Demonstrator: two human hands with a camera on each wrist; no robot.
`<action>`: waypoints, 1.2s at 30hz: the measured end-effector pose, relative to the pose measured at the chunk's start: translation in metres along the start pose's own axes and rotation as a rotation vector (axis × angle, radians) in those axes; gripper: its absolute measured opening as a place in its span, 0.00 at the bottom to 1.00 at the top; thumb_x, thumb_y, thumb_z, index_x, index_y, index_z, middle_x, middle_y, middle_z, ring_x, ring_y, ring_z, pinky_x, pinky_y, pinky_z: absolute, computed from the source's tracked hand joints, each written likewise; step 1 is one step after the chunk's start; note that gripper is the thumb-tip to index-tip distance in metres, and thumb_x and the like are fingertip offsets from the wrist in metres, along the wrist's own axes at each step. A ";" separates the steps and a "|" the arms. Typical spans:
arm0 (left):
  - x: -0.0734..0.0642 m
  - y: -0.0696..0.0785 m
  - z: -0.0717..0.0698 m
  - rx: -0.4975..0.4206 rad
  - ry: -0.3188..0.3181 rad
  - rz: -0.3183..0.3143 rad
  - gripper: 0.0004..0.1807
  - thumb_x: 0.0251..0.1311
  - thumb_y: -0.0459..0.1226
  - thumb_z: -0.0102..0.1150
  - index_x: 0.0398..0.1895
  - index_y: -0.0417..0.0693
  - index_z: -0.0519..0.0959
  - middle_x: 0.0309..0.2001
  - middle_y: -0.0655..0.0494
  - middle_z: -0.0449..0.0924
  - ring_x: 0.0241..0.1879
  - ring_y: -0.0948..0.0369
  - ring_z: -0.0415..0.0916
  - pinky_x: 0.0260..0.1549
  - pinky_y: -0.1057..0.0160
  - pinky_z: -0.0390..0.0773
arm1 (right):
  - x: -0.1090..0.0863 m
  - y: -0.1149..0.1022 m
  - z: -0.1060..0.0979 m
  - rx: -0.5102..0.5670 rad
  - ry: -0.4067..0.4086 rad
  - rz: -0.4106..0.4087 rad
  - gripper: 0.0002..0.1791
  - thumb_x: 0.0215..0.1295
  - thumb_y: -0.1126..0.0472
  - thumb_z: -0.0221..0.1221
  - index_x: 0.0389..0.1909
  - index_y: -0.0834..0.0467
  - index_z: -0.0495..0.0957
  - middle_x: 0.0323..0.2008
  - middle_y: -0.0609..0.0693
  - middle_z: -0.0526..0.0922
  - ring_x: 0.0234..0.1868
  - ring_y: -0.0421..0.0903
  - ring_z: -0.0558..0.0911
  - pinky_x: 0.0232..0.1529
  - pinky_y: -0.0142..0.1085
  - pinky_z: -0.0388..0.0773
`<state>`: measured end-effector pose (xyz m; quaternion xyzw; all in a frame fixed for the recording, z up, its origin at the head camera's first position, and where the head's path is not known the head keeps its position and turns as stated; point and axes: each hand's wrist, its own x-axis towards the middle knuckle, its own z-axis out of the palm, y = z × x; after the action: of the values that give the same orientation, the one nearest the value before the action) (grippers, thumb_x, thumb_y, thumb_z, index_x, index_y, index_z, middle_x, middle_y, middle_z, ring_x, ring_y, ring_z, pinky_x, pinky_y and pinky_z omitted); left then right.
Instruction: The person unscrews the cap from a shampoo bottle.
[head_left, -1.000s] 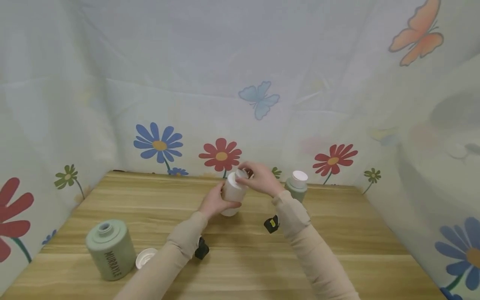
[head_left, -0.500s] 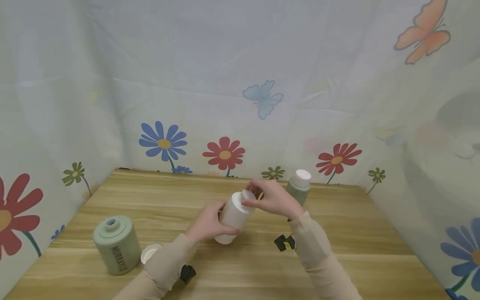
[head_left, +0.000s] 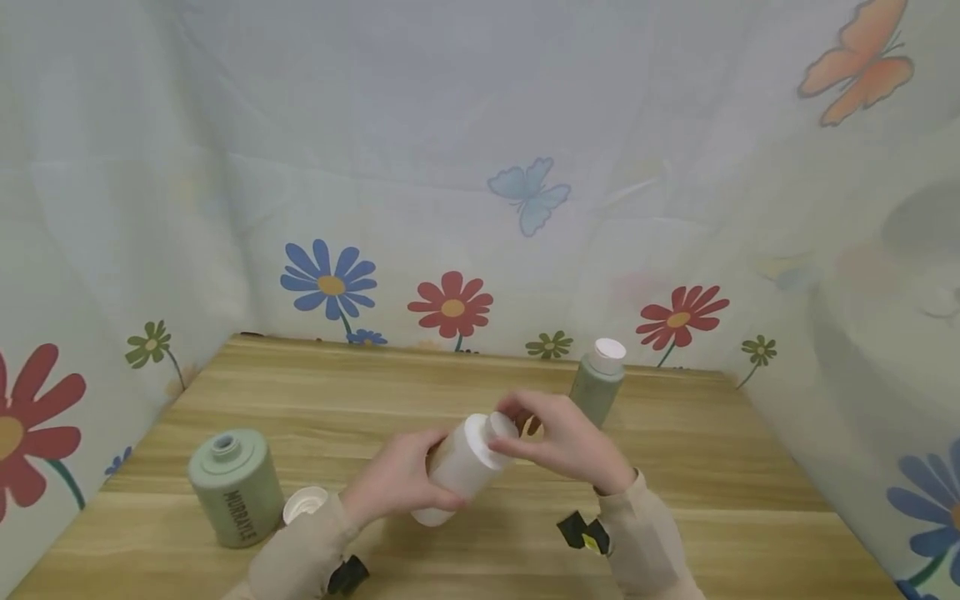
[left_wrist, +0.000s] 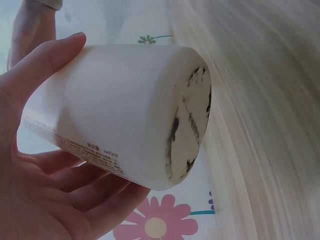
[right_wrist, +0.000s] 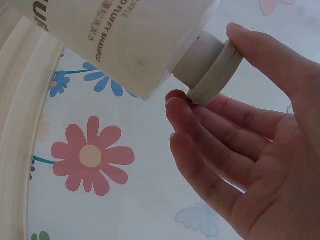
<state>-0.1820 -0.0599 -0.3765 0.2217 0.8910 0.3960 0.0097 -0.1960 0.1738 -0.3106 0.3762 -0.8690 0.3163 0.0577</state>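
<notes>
My left hand grips a white shampoo bottle around its body. The bottle leans to the right, its neck end up; the left wrist view shows its scuffed base raised off the wooden table. At the neck, my right hand pinches the white cap between thumb and fingers. In the right wrist view the thumb presses one side of the cap's rim and the fingertips reach the other. Printed words including "FLUFFY SHAMPOO" show on the bottle.
A green bottle marked MURRAYLE stands uncapped at left, with a white cap lying beside it. Another green bottle, white-capped, stands behind my right hand. The wooden table meets a flowered cloth at the back.
Both hands have brought the white bottle nearer to me, and it leans further to the right. My right hand has stayed at its cap. The green bottles stand as before.
</notes>
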 end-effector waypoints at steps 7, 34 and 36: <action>-0.006 -0.002 -0.001 0.035 -0.024 0.004 0.37 0.32 0.46 0.79 0.52 0.47 0.77 0.40 0.57 0.83 0.35 0.63 0.76 0.34 0.62 0.76 | -0.004 -0.002 0.008 0.004 -0.023 -0.016 0.15 0.58 0.54 0.67 0.42 0.55 0.78 0.32 0.43 0.82 0.33 0.35 0.78 0.33 0.29 0.78; -0.005 -0.009 -0.012 -0.018 -0.104 0.057 0.34 0.33 0.49 0.79 0.49 0.53 0.80 0.39 0.61 0.84 0.36 0.65 0.77 0.35 0.66 0.76 | -0.005 0.007 0.017 -0.055 0.066 -0.290 0.18 0.56 0.58 0.68 0.46 0.58 0.78 0.34 0.46 0.82 0.32 0.34 0.77 0.35 0.23 0.76; -0.004 -0.009 -0.013 -0.020 -0.110 0.056 0.35 0.33 0.49 0.79 0.50 0.53 0.80 0.40 0.61 0.84 0.36 0.66 0.77 0.35 0.66 0.76 | -0.004 0.007 0.017 -0.056 0.070 -0.300 0.18 0.56 0.58 0.68 0.46 0.58 0.78 0.34 0.46 0.82 0.32 0.34 0.77 0.35 0.23 0.76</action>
<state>-0.1841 -0.0761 -0.3752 0.2682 0.8785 0.3923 0.0499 -0.1955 0.1699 -0.3297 0.4886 -0.8091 0.2925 0.1450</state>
